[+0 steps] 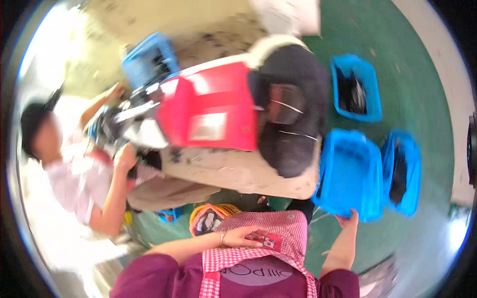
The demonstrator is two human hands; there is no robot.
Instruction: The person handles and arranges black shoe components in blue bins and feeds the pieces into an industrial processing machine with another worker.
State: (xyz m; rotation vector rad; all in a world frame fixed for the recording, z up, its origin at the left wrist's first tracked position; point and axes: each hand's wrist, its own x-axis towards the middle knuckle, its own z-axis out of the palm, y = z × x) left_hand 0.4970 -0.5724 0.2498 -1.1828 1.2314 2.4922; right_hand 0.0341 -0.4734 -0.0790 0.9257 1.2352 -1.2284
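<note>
Seen from above, the left hand [247,237] lies flat on a red-checked apron [278,231]. The right hand [348,220] touches the lower edge of a blue crate [350,174]. Beside it, a worn surface [233,171] carries a red box [211,107]. A person in pink [79,174] sits left.

The contents of the blue crates [357,88] are blurred — dark shapes only — and the co-worker's hands [125,158] are smeared by motion.

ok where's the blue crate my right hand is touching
In the head view, the blue crate sits right of centre, beside the worktable, with the right hand at its lower edge.
</note>
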